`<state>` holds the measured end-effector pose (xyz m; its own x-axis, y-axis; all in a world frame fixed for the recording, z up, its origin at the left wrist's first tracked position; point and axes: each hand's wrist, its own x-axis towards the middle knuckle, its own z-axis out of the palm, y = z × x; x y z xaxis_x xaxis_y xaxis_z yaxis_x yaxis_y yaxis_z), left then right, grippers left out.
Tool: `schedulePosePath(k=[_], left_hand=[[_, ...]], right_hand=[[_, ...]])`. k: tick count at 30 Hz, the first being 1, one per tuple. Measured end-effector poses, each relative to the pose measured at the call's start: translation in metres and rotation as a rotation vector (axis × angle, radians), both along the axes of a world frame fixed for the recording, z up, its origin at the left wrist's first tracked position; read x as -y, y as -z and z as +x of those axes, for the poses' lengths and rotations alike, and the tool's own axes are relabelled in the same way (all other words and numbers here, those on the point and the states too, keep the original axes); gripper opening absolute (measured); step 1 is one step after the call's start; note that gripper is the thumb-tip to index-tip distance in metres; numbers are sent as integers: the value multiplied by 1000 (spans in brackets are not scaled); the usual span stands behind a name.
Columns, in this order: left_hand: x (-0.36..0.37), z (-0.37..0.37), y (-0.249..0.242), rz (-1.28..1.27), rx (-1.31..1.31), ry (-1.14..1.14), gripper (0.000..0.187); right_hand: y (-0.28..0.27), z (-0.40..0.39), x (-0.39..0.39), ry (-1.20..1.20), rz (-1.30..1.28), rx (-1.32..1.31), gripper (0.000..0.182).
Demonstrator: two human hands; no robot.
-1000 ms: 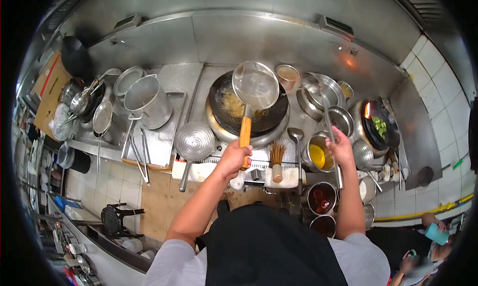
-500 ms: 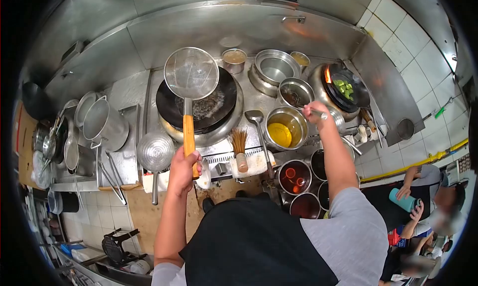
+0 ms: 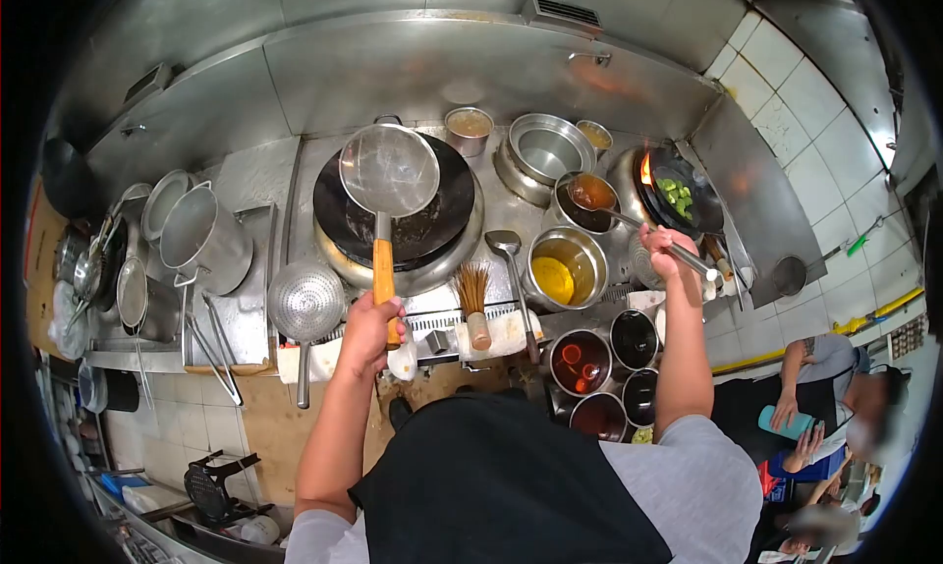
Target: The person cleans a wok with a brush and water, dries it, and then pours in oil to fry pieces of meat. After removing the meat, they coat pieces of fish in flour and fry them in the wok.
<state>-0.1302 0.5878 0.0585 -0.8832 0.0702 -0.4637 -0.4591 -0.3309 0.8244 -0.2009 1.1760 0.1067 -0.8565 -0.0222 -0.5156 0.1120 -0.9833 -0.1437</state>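
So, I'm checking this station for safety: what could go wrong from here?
The ladle, with brown liquid in it, could drip if the right hand tips it. Flame rises beside the right wok, so the greens might scorch. The brush sits near the front edge and could get knocked off.

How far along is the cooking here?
Partway, it seems. Done: greens are in the right-hand wok. In hand: the left hand holds a strainer over the large wok; the right hand holds a ladle with something reddish-brown. Probably left: emptying the ladle, dishing up the greens.
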Motion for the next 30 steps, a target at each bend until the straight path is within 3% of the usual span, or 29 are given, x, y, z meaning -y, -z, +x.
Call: schedulePosePath(k=[4, 9, 13, 17, 19, 20, 21, 23, 25, 27, 30], left_hand=[[1, -4, 8, 91, 30, 21, 9], [-2, -8, 14, 83, 15, 56, 14], [-4, -8, 7, 111, 40, 98, 10], [-9, -14, -4, 59, 14, 156, 15], [-10, -15, -5, 47, 3, 158, 16], [-8, -15, -6, 33, -14, 178, 17], [-8, -14, -9, 28, -13, 186, 17], [-9, -12, -13, 40, -8, 130, 18], [-3, -10, -13, 29, -47, 133, 20], [5, -6, -16, 26, -110, 122, 24], [17, 5, -33, 1, -155, 115, 27]], right_hand=[[-58, 17, 44, -117, 50, -72, 23], [-87, 15, 116, -219, 112, -98, 24], [-69, -4, 176, -443, -36, -173, 25], [-32, -30, 229, -634, 100, -234, 23], [-23, -21, 256, -543, 523, -300, 28], [-20, -10, 263, -475, 707, -238, 48], [-17, -1, 263, -466, 703, -236, 48], [-6, 19, 255, -538, 1251, -337, 66], [10, 52, 246, -449, 1266, -339, 75], [11, 105, 242, -290, 1528, -127, 73], [26, 175, 224, -320, 1812, 35, 74]])
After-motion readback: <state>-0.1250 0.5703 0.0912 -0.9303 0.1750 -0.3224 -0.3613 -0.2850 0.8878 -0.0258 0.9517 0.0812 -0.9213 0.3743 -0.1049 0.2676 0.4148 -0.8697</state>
